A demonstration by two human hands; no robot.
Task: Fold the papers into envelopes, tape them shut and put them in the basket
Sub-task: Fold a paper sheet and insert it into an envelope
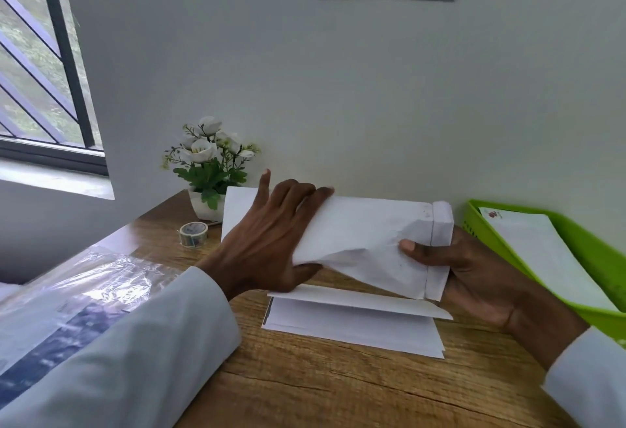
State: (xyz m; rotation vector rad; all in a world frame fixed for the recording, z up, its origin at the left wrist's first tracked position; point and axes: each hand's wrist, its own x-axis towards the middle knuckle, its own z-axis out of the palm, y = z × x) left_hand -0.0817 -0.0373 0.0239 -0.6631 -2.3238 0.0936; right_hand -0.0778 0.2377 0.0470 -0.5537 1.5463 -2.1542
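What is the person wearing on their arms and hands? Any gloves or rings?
Both arms are in long, loose sleeves of plain pale cloth, whitish with a faint blue-grey tint, ending at the wrists. The left hand and the right hand are bare: no gloves. No rings, watch or bracelet show on the parts in view.

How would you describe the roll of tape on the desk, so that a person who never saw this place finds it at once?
Start at the window on the left and come down to the wooden desk. Near its back edge stands a white pot of white flowers; the tape roll lies just in front of it, to the left. It is the only small ring there, pale with a dark print.
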